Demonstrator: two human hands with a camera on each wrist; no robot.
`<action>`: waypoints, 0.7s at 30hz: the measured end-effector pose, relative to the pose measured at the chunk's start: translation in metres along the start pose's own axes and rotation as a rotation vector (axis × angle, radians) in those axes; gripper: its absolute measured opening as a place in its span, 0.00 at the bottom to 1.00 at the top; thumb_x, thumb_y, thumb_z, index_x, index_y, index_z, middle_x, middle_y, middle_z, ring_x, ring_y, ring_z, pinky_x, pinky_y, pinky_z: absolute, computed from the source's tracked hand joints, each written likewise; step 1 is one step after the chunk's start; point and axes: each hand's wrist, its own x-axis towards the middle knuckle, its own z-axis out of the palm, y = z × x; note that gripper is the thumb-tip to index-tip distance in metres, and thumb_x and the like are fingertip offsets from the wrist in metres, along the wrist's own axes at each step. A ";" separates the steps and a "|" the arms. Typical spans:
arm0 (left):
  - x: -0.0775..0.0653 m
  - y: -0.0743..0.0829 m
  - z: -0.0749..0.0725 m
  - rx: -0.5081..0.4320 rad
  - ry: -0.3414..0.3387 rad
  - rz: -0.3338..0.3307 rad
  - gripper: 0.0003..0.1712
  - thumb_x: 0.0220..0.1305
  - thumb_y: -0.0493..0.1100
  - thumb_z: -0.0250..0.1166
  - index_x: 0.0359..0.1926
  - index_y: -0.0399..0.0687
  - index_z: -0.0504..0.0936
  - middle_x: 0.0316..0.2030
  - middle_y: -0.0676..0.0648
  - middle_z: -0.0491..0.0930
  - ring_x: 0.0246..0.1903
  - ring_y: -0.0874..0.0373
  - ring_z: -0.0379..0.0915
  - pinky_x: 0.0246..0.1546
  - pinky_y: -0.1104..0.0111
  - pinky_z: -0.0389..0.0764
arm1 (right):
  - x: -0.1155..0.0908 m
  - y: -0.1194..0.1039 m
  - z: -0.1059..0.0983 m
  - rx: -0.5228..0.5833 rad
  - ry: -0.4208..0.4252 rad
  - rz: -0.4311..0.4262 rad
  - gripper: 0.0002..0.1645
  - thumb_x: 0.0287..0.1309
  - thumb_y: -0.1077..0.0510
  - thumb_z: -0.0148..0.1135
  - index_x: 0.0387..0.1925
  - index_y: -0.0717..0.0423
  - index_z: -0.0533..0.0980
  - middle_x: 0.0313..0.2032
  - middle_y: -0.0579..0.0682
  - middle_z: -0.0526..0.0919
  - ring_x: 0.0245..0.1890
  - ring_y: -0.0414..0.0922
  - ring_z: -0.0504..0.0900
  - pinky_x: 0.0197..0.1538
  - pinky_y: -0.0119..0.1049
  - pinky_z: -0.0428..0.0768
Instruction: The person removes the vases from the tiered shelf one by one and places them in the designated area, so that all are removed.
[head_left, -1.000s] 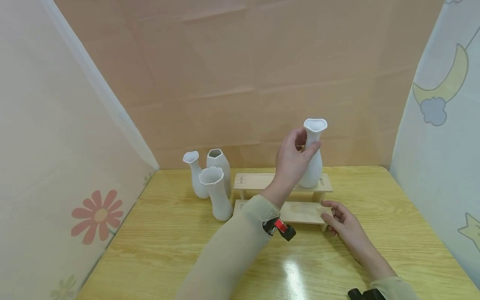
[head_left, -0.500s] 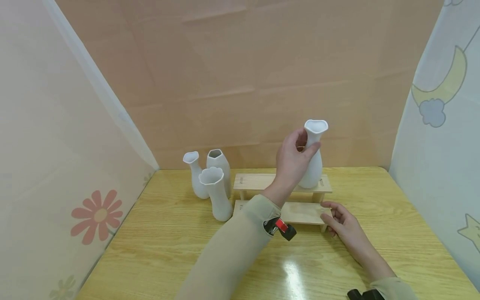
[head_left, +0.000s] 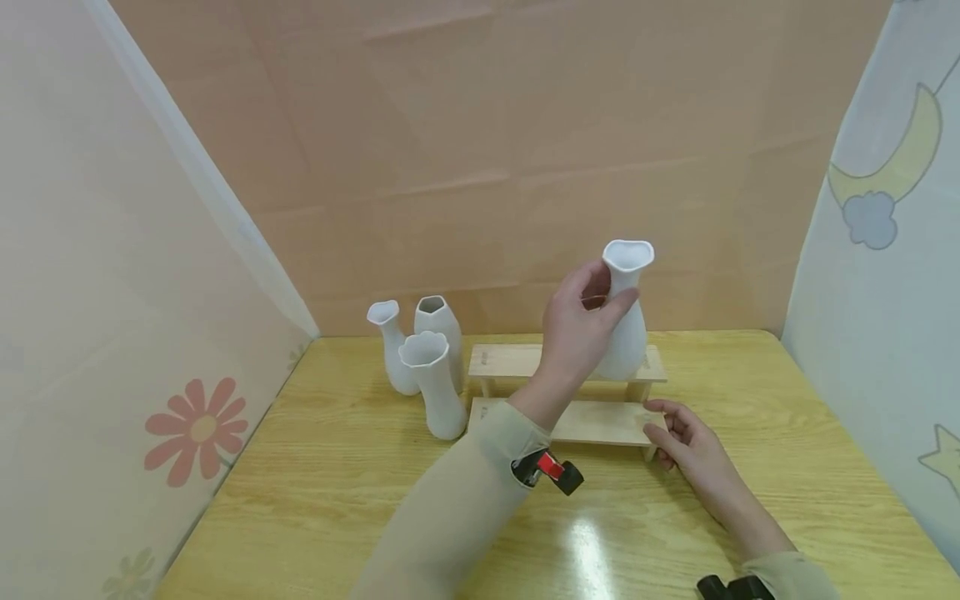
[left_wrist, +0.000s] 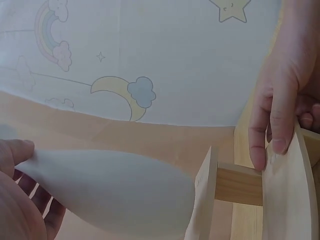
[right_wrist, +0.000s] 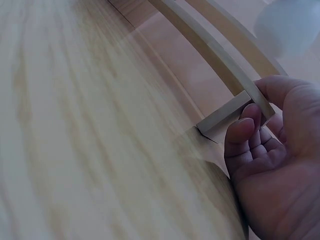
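My left hand [head_left: 576,329] holds a white vase [head_left: 627,343] by its neck, thumb on the near side. The vase has a wavy rim and a bulging body, and its base is close over the right end of the upper shelf [head_left: 507,360] of a two-step wooden display stand. In the left wrist view the vase body [left_wrist: 115,192] points base-first at the shelf. My right hand [head_left: 697,457] grips the right end of the lower shelf [head_left: 603,422]. Its fingers curl about the board's end and leg [right_wrist: 225,117] in the right wrist view.
Left of the stand are several white vases: a flared one [head_left: 397,354], one with an angular mouth [head_left: 442,329], and a scalloped one [head_left: 438,392] in front. They stand upright on the wood-grain table [head_left: 315,500]. A peach backdrop [head_left: 450,167] hangs behind.
My left hand and the vase have shifted slightly left and toward me, and the vase leans a little more. My right hand keeps its grip on the stand.
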 end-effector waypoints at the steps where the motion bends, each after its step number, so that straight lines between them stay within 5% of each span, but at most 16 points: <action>1: -0.002 0.001 -0.002 -0.008 -0.002 0.005 0.19 0.72 0.42 0.78 0.61 0.49 0.87 0.50 0.55 0.87 0.47 0.70 0.82 0.52 0.72 0.85 | 0.000 0.000 0.000 -0.004 0.003 0.000 0.31 0.85 0.51 0.61 0.77 0.61 0.67 0.39 0.52 0.74 0.31 0.44 0.76 0.32 0.36 0.82; 14: -0.027 0.009 -0.041 -0.069 -0.018 -0.049 0.18 0.71 0.40 0.78 0.59 0.47 0.88 0.45 0.58 0.88 0.46 0.66 0.84 0.53 0.66 0.87 | 0.002 0.000 0.001 0.007 0.009 0.000 0.32 0.84 0.51 0.62 0.77 0.63 0.67 0.39 0.51 0.73 0.31 0.43 0.76 0.32 0.35 0.82; 21: -0.045 0.011 -0.067 -0.053 -0.012 -0.058 0.19 0.69 0.42 0.80 0.59 0.53 0.88 0.48 0.58 0.88 0.48 0.61 0.86 0.56 0.53 0.88 | 0.003 0.001 0.001 0.000 0.031 -0.003 0.32 0.84 0.50 0.62 0.77 0.62 0.68 0.37 0.49 0.73 0.30 0.42 0.76 0.32 0.34 0.82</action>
